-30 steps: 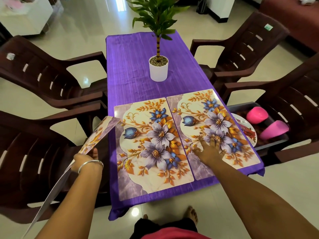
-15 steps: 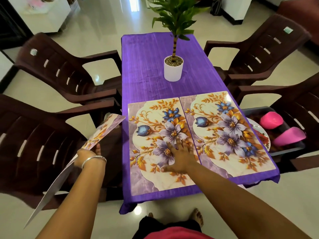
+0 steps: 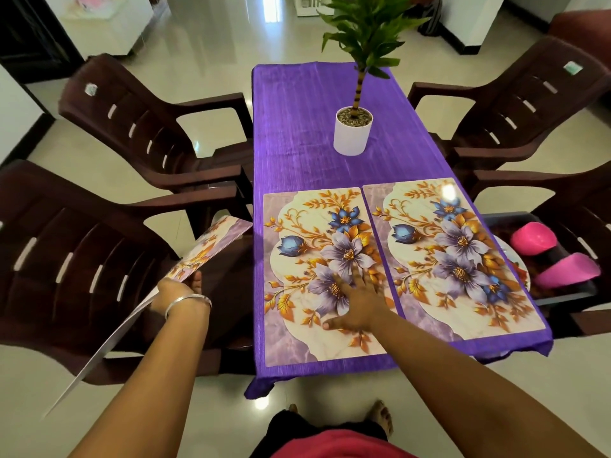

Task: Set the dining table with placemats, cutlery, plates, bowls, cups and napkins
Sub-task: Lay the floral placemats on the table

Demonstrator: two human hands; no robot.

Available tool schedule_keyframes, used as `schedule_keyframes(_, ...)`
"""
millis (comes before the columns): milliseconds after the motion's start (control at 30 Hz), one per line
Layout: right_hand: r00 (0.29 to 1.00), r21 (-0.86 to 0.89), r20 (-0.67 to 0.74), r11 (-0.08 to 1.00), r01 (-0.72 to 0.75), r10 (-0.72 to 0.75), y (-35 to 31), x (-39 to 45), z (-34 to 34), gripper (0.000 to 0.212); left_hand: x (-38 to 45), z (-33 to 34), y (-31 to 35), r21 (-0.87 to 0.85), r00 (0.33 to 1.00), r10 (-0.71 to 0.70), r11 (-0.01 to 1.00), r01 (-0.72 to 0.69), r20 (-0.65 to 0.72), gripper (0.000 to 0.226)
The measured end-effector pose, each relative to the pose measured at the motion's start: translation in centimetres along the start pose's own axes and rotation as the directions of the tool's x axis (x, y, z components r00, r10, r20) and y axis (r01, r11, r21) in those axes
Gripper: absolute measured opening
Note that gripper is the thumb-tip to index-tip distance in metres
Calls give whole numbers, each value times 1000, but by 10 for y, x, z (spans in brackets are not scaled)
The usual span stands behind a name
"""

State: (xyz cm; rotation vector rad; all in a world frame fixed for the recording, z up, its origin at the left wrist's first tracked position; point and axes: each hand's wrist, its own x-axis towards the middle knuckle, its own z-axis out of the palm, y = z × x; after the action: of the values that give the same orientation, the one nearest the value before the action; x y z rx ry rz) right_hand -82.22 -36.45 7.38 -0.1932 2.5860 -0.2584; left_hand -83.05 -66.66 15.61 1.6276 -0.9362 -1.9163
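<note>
Two floral placemats lie side by side on the near end of the purple-clothed table (image 3: 297, 127). My right hand (image 3: 355, 302) rests flat with spread fingers on the left placemat (image 3: 297, 233). The right placemat (image 3: 463, 252) lies untouched beside it. My left hand (image 3: 177, 294), with a silver bangle on the wrist, grips a stack of more floral placemats (image 3: 205, 252) held tilted over the near left chair.
A potted plant in a white pot (image 3: 352, 135) stands mid-table. Four dark brown plastic chairs surround the table, the near left chair (image 3: 76, 259) under the held mats. A dark tray (image 3: 562, 292) with pink cups (image 3: 532, 238) and a plate sits on the near right chair.
My right hand moved from the right placemat onto the left one and stays pressed there. The view shifted left. My left hand keeps holding the stack.
</note>
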Motion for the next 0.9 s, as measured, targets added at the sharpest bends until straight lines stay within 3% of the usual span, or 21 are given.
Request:
schedule_keyframes(100,1000,-7,-5,1000,-6,5,1,2,2,115,0,-2,3,5,1000,-11,1000,10,17,21)
schedule_keyframes(233,1000,-10,-5,1000,-16,16,-1,3,4,116,8,-2,4,-131,999,-15,991,19,39,40)
schedule_keyframes(733,1000,-13,-3,1000,-11,11,-2,1,7,115,15,-15,7,-82,996,1,997,7,89,40)
schedule_keyframes(900,1000,6,2,1000,-1,1,-4,-3,4,115,12,-29,12,-163,992,21,987,-1,124,42)
